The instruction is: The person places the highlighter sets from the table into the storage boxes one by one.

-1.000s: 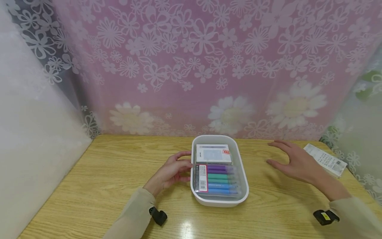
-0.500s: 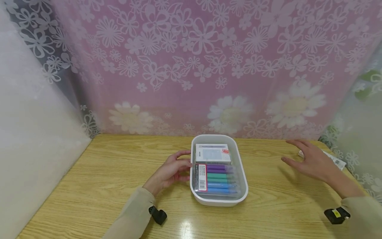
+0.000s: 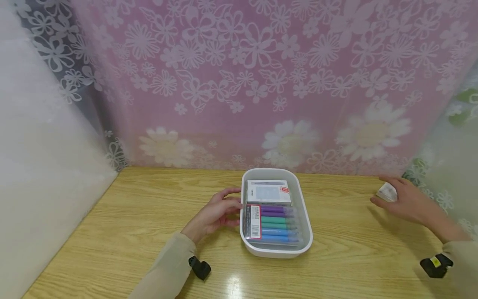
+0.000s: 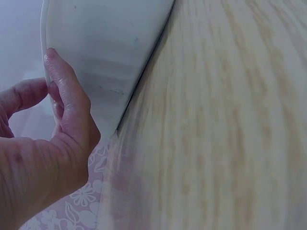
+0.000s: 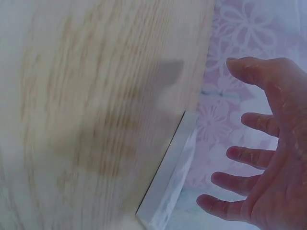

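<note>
A white storage bin (image 3: pixel 306 232) with rounded corners stands mid-table, holding a white box (image 3: pixel 268 193) and a clear pack of purple, green and blue pens (image 3: pixel 276 224). My left hand (image 3: pixel 214 214) holds the bin's left side with bent fingers and the thumb at the rim; the left wrist view shows the fingers (image 4: pixel 72 96) against the outer wall. At the far right, my right hand (image 3: pixel 410 203) hovers around a flat white package (image 3: pixel 388 192), mostly hidden behind it. In the right wrist view its spread fingers (image 5: pixel 249 157) stand apart from the package (image 5: pixel 168 177).
The wooden table (image 3: pixel 149 232) ends at a pink floral curtain (image 3: pixel 231 104) behind the bin. Pale sheeting (image 3: pixel 45 166) hangs along the left side, and more patterned sheeting (image 3: pixel 455 166) runs along the right.
My right hand has moved rightward from beside the bin to over the white package, covering most of it. The left hand stays at the bin, which has not moved.
</note>
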`<state>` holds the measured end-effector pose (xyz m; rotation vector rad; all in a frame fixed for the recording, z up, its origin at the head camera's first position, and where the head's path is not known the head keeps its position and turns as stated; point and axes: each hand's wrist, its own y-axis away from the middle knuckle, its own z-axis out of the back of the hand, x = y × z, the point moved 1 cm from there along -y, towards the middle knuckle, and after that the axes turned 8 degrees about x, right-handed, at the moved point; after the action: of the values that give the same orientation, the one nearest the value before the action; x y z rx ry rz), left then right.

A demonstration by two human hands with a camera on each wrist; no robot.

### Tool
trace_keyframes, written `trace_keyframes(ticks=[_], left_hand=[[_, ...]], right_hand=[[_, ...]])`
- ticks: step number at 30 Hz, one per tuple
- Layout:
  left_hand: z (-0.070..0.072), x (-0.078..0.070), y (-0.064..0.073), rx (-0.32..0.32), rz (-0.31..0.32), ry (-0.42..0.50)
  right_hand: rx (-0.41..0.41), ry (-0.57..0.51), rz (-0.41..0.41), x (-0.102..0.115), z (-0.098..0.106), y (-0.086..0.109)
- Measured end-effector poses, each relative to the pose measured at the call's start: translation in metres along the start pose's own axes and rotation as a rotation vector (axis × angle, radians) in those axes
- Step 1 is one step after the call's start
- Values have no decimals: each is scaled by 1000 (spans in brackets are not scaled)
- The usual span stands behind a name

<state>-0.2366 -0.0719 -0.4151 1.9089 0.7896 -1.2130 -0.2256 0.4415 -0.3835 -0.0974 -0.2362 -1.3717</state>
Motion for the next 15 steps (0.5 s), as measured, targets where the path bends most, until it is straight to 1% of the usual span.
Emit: trace_keyframes(ticks=[2, 8, 15], left_hand=[[0, 0, 0, -4, 1, -1], [-1, -1, 0, -4, 0, 0], [-2, -1, 1, -2, 3, 6]], right_hand=[[21, 1, -17, -7, 0, -1], [41, 20, -53, -27, -3, 0], [64, 59, -57, -44, -6, -1]])
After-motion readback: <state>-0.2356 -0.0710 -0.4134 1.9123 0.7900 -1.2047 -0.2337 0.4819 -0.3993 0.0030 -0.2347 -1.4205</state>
